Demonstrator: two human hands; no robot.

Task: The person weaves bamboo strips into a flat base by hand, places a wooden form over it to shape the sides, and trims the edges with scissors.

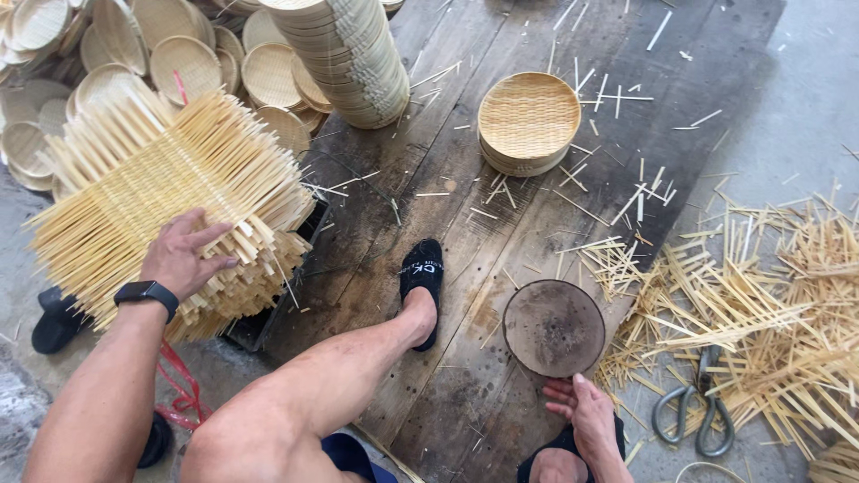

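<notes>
Viewpoint: a head camera looks down at a seated person's bare legs and two hands over dark wooden floorboards (429, 224).
Left hand: the left hand (182, 255), with a black smartwatch (148, 292) on its wrist, lies palm down with fingers spread on a stack of square woven bamboo mats (170, 197); it presses the top mat and grips nothing.
Mat stack: it sits at the left on a dark tray (277, 309), loose strip ends sticking out on every side.
Right hand: the right hand (583, 413) rests low at the right, fingers loosely extended, fingertips touching the near edge of a round dark wooden disc (554, 327) that lies flat on the boards.
Foot: a black slipper (421, 282) is planted between the mat stack and the disc.
Finished pieces: a short pile of round woven trays (529, 121) stands at upper centre; a tall leaning column of round trays (344, 54) stands to its left.
Offcuts: a heap of bamboo strip trimmings (761, 313) spreads at the right, with large shears (696, 413) at its near edge.
</notes>
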